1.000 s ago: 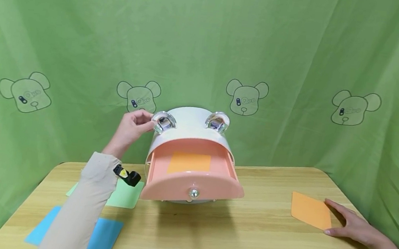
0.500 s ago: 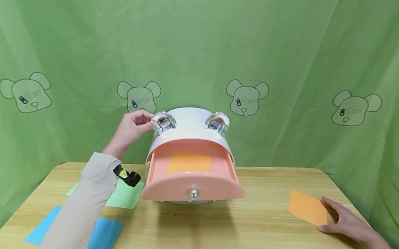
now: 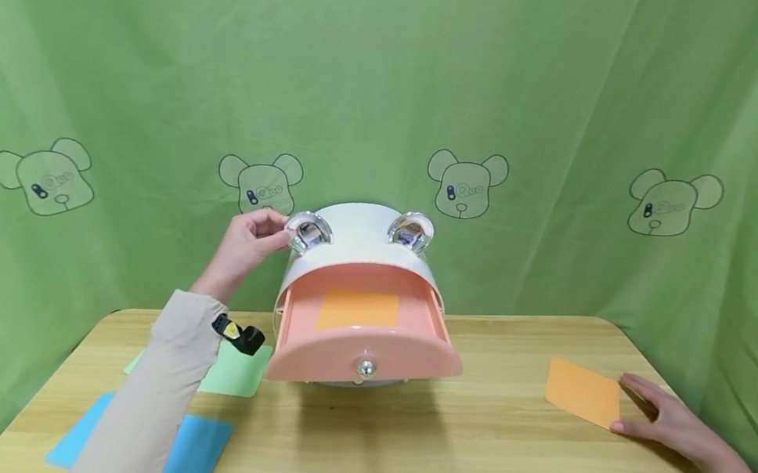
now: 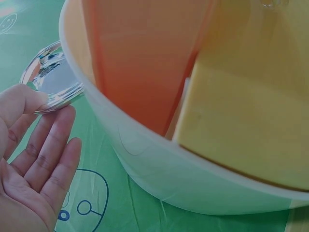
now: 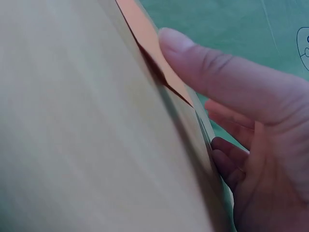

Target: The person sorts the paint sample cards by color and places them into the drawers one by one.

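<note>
One orange card lies on the wooden table, directly beside the right hand, with its right-hand edge toward the palm. That hand's thumb and forefinger are spread apart, their tips at the two ends of this edge; the right wrist view shows the thumb against the card's face and the other fingers loosely bent beyond it. How the forefinger meets the card is hidden there.

Well across the table, the left hand pinches the rim of a chrome ear between thumb and forefinger, the remaining fingers extended below it in the left wrist view. The ear sits on the upper left of a rounded white drawer box, matched by a second chrome ear on the right.

The box's pink drawer stands pulled out, with a round silver knob on its front and a second orange card lying flat inside. Green paper and blue paper lie at the left, partly covered by the left sleeve. Behind hangs a green curtain printed with bear heads.
</note>
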Demonstrator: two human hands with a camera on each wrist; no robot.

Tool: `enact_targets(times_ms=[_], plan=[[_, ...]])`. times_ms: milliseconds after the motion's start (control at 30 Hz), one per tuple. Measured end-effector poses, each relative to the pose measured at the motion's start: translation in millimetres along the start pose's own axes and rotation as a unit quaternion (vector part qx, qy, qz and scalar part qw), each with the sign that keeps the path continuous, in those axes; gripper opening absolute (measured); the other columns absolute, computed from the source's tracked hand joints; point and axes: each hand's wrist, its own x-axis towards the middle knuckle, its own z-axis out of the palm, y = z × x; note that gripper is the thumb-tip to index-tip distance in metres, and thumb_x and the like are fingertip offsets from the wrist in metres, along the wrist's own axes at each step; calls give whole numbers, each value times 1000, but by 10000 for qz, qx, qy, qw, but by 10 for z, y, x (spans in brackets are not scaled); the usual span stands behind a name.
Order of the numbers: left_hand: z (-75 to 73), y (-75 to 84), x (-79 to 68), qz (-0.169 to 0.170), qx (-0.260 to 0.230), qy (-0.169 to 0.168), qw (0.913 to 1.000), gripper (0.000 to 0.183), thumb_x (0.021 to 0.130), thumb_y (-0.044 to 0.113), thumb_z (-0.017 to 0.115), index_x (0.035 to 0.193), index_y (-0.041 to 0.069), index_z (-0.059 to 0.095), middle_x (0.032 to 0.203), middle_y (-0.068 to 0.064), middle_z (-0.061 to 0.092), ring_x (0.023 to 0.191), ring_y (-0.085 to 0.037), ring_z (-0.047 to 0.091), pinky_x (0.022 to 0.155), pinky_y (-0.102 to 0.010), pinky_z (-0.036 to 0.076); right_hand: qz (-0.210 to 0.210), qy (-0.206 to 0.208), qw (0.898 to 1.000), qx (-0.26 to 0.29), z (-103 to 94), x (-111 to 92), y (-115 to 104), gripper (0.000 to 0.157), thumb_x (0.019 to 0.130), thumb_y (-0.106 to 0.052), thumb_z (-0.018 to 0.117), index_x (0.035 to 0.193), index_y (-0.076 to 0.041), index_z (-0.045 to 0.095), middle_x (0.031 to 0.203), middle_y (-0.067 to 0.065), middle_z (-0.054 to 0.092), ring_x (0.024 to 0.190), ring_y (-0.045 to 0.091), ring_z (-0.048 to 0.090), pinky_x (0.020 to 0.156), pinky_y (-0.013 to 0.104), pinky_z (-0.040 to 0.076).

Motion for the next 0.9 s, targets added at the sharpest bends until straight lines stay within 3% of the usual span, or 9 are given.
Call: enact_targets(times_ms=[200, 300, 533, 633, 800, 900], plan=[[-2, 7, -12, 20, -21, 20, 10000, 15, 83, -1, 65, 90, 12, 62, 79, 7, 65, 77, -16, 61, 82, -30, 55, -142, -131, 9997, -175, -11, 19, 19, 82, 82, -18, 71, 142, 12, 23, 144, 39, 18, 118, -23, 0, 87, -6, -2], [4, 13, -12, 40, -43, 16, 10000, 16, 83, -2, 64, 89, 13, 62, 79, 8, 66, 76, -14, 61, 80, -29, 56, -196, -115, 9994, -275, -4, 23, 46, 82, 81, -18, 72, 141, 12, 26, 149, 31, 18, 115, -28, 2, 86, -8, 0], [12, 21, -22, 45, -59, 57, 10000, 17, 83, -3, 64, 87, 14, 62, 78, 9, 66, 74, -9, 61, 77, -24, 56, -198, -283, 9993, 118, 20, 30, 50, 84, 82, -16, 71, 144, 9, 20, 146, 36, 20, 108, -32, 11, 84, -9, 7], [16, 22, -25, 52, -35, 53, 10000, 16, 83, -2, 64, 88, 13, 62, 78, 9, 66, 74, -8, 61, 79, -26, 56, -70, -273, 9996, 75, 32, 20, 45, 85, 82, -19, 71, 146, 4, 20, 149, 28, 19, 108, -31, 11, 84, -8, 6], [19, 18, -22, 41, 4, 57, 10000, 14, 83, -1, 64, 91, 10, 62, 80, 8, 66, 76, -12, 61, 82, -31, 56, 139, -279, 9994, 114, 47, -8, 31, 88, 83, -23, 71, 149, -2, 17, 148, 33, 18, 124, -17, 4, 105, 10, -1], [18, 15, -16, 8, 39, 64, 10000, 13, 83, -1, 64, 94, 6, 62, 81, 7, 65, 78, -15, 61, 82, -31, 55, 175, -308, 9993, 143, 40, -10, 7, 89, 83, -24, 70, 149, -2, 14, 146, 38, 17, 126, -13, 0, 107, 15, -7]])
